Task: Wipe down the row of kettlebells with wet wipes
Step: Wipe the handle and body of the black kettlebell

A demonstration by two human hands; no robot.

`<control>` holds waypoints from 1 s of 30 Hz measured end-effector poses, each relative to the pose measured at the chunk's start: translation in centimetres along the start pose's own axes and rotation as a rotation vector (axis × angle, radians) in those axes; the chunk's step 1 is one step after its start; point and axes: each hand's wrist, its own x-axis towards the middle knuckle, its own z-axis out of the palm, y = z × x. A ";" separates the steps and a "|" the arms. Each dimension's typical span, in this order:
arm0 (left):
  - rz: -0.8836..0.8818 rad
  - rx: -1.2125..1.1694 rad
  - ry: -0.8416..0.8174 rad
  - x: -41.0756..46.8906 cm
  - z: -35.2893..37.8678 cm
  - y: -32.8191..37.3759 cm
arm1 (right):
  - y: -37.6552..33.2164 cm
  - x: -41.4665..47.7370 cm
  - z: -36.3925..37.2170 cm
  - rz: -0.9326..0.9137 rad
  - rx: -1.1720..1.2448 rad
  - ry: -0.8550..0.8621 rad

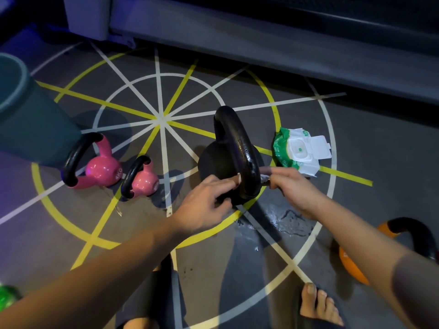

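Behind the right forearm, an orange kettlebell (356, 267) is half covered, and a green object (7, 298) at the bottom left corner is cut off too far to identify. Left of both hands, a teal bin (26, 119) also runs out of view.

Between the two sets of fingers stands the black kettlebell (228, 162), its handle crossing in front of the wet wipe (264, 178), so the wipe's middle is hidden. The right hand (293, 189) has its fingers curled and pinches one end of the wipe just right of the handle. The left hand (204, 205) stretches its forefinger to the handle's left side, where a white sliver shows at the tip; pinch or press, I cannot tell.

Count: four kettlebells, one black, one orange and two pink (102, 168) (143, 180) well left of the left fingers. One wipes pack (300, 150) lies just beyond the right fingers, lid open.
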 end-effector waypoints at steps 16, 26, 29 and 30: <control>-0.256 -0.497 0.248 0.9 -0.7 0.9 | -0.2 1.0 0.8 -0.012 -0.147 -0.054; -0.136 -0.330 0.654 4.5 -7.2 2.8 | -0.8 1.3 0.2 -0.036 -0.098 -0.016; -0.084 -0.309 0.682 6.1 -8.2 3.7 | -1.0 1.4 0.4 -0.065 0.052 -0.037; -0.060 -0.313 0.682 6.5 -8.2 4.0 | -0.9 1.4 0.5 -0.067 0.110 -0.045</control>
